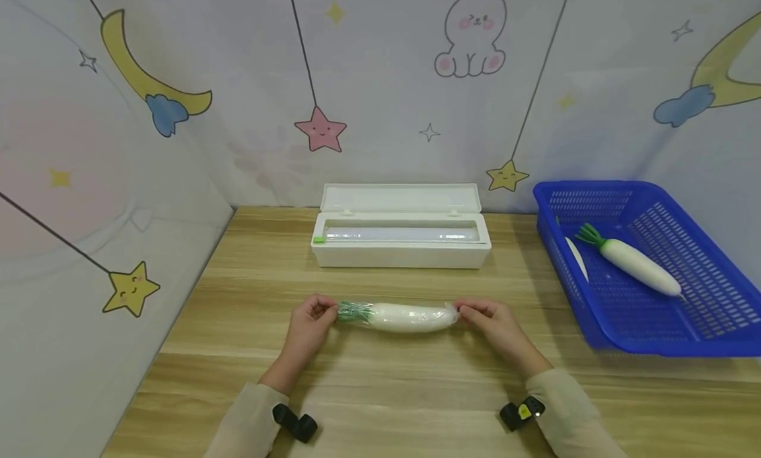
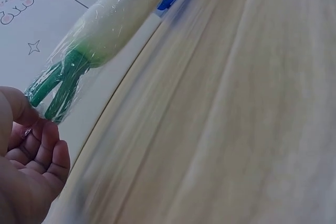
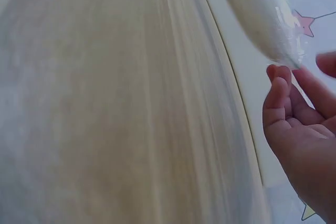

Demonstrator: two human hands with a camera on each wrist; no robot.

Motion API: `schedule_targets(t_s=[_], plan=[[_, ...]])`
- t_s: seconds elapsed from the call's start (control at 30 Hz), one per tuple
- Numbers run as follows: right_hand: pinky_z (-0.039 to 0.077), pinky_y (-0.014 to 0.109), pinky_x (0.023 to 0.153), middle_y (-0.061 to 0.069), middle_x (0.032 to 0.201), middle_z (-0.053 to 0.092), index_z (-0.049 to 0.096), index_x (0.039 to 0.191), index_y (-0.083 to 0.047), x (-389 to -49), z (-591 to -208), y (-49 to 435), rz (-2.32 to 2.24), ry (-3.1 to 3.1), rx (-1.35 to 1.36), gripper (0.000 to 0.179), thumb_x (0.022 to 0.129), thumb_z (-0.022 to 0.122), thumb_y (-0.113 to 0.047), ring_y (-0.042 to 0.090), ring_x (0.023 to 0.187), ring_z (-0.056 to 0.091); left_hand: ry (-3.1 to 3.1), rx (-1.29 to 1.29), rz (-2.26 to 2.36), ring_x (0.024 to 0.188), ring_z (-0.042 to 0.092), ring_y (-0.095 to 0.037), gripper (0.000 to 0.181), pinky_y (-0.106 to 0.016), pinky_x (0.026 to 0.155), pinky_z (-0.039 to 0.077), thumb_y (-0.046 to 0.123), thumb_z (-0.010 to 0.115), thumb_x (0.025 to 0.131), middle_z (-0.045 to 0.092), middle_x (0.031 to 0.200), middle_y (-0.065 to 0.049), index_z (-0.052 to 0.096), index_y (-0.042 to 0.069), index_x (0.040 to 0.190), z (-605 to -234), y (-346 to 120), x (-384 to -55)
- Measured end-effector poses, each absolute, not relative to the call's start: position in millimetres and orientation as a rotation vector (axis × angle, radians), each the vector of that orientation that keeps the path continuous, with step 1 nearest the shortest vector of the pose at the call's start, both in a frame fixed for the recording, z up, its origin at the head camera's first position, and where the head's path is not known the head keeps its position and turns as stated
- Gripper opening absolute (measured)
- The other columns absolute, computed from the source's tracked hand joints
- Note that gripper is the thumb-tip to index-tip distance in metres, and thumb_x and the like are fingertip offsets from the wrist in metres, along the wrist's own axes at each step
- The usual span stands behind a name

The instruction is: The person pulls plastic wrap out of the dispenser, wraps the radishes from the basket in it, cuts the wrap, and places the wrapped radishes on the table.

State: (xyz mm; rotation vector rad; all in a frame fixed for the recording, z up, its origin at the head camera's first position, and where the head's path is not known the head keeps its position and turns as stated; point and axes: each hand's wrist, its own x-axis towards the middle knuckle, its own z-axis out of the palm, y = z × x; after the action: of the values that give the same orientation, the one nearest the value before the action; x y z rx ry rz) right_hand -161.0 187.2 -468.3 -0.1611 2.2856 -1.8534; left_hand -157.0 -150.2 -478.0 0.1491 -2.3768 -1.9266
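Observation:
A white radish (image 1: 410,318) with green leaf stubs (image 2: 65,80), wrapped in clear cling film, lies crosswise between both hands. My left hand (image 1: 310,322) pinches the twisted film at the leafy end; in the left wrist view its fingertips (image 2: 39,124) are curled there. At the tapered end my right hand (image 1: 496,326) holds the gathered film with its fingertips. The right wrist view shows that film-covered tip (image 3: 286,51) against the fingers (image 3: 281,87). The wrap looks glossy and close around the radish.
Behind the radish stands a white cling film box (image 1: 401,256), lid up, with a film roll (image 1: 401,234) inside. To the right, a blue plastic basket (image 1: 612,336) holds an unwrapped white radish (image 1: 639,266) and part of another. A patterned wall borders the wooden table (image 1: 404,392).

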Motion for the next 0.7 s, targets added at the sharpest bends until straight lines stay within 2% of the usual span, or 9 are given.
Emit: schedule_targets(t_s=[0.23, 0.53, 0.7], plan=[[0.051, 0.018, 0.074, 0.026, 0.106, 0.066, 0.06, 0.116, 0.016, -162, -470, 194, -1.646, 2.257, -0.31, 0.039, 0.084, 0.071, -0.002, 0.004, 0.086, 0.064, -2.46, 0.159, -1.86, 0.072, 0.055, -0.008, 0.005, -0.019, 0.065, 0.047, -0.002, 0.063, 0.086, 0.063, 0.084, -0.009, 0.064, -0.007, 0.089, -481, -149, -155], [0.05, 0.021, 0.07, 0.019, 0.104, 0.068, 0.066, 0.113, 0.009, -166, -474, 198, -1.428, 2.371, -0.481, 0.031, 0.089, 0.068, -0.011, 0.007, 0.083, 0.061, -2.586, 0.013, -1.774, 0.072, 0.057, -0.01, 0.004, -0.02, 0.066, 0.048, -0.003, 0.062, 0.085, 0.065, 0.08, -0.006, 0.066, -0.001, 0.087, -482, -151, -149], [0.05, 0.023, 0.08, 0.016, 0.11, 0.069, 0.068, 0.113, 0.004, -167, -475, 201, -1.33, 2.425, -0.585, 0.027, 0.093, 0.064, -0.014, 0.016, 0.096, 0.063, -2.633, -0.047, -1.709, 0.072, 0.056, -0.01, 0.007, -0.021, 0.066, 0.047, -0.003, 0.062, 0.084, 0.065, 0.08, -0.004, 0.067, 0.002, 0.085, -484, -153, -149]])
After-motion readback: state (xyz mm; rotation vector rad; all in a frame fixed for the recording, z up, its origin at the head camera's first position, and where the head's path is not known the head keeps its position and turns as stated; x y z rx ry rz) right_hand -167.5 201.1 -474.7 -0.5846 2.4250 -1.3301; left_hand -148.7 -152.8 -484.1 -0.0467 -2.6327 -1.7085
